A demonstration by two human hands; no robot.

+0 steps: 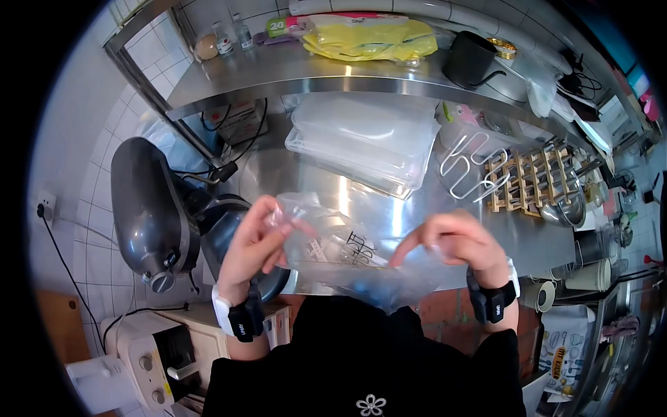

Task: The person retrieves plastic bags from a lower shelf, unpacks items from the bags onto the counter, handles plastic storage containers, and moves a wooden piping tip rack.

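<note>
Between my two hands a clear plastic bag point(399, 278) is stretched over the front edge of the steel counter point(535, 243). My left hand point(260, 236) pinches the bag's upper left part, fingers pressed together. At the bag's right side, my right hand point(448, 240) is bent with its fingertips on the plastic, closed on it. Small dark wire pieces point(358, 248) and a pale strip point(316, 250) show within or beneath the plastic; which of the two I cannot tell.
A dark stand mixer point(149, 201) stands left. Behind the bag are stacked clear plastic trays point(361, 139). White bent wires point(462, 167) and a wooden rack point(531, 177) lie right. A steel shelf point(278, 83) crosses above, holding a yellow package point(372, 38) and a black pitcher point(469, 59).
</note>
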